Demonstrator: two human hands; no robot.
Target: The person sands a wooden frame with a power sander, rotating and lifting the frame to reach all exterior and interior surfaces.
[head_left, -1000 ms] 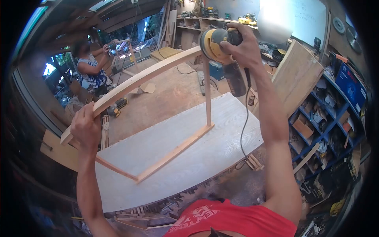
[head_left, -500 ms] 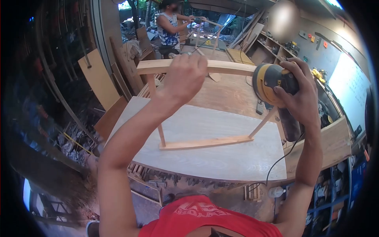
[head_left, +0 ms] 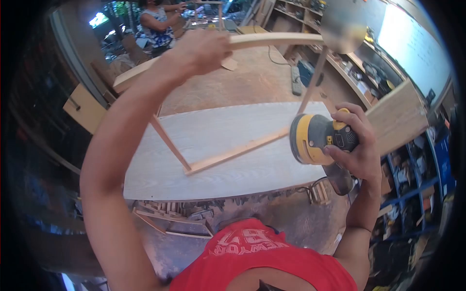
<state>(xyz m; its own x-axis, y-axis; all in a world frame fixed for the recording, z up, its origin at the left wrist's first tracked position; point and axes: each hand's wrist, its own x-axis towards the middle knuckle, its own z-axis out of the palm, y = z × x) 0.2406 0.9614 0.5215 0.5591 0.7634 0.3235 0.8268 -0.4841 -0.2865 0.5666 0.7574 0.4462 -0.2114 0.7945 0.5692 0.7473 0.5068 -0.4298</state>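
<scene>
A four-sided wooden frame stands on a pale board, its lower rail lying along the board. My left hand is wrapped over the top rail, left of its middle. In my right hand is a yellow and black orbital sander, gripped round its body. The sander's round pad faces left, close to the right end of the lower rail and apart from the top rail. A dark dust bag hangs below the sander.
Beyond the board is a brown worktable with a power strip on it. At the far left another person handles a similar frame. Blue shelving stands at right, and wood pieces lie below the board.
The sander in my right hand has come down and away from the top rail's right end. My left hand stays on the rail as the frame tilts. The view has swung right.
</scene>
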